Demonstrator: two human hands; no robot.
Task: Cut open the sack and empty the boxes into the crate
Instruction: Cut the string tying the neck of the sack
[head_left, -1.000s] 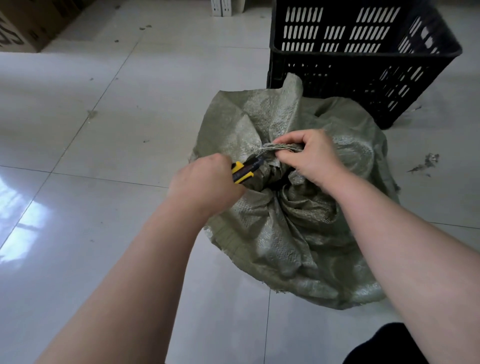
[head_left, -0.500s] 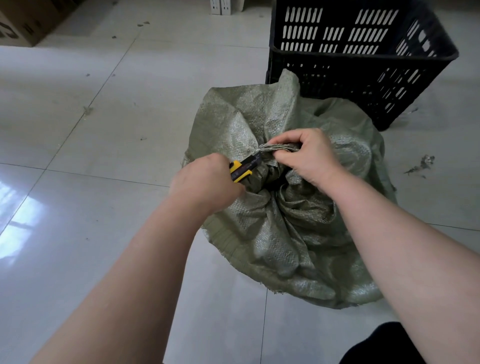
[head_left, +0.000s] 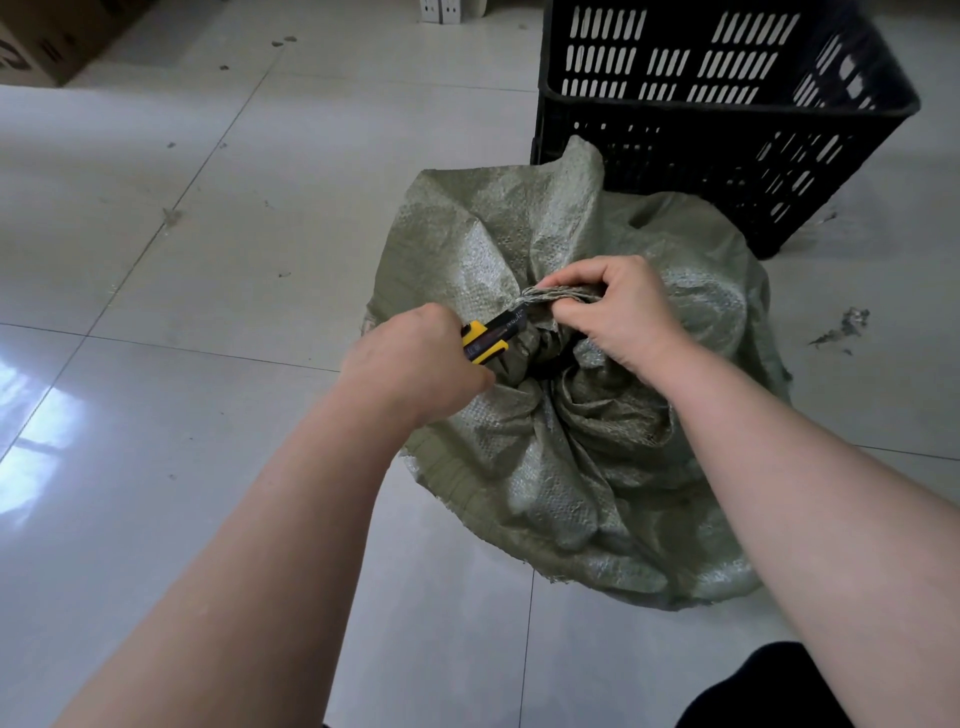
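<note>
One soft woven sack (head_left: 571, 467), slumping on the floor (head_left: 208, 260) just before the black crate (head_left: 727, 130): I am pinching its twisted neck (head_left: 561, 298) taut in my right grip (head_left: 618, 312), clenching the yellow knife (head_left: 491, 335) at it in my left grip (head_left: 415, 364), judging the limp cloth best held there.

Storeroom or warehouse floor: glossy tiles (head_left: 156, 389), cardboard carton (head_left: 47, 41), black plastic crate (head_left: 727, 130).
</note>
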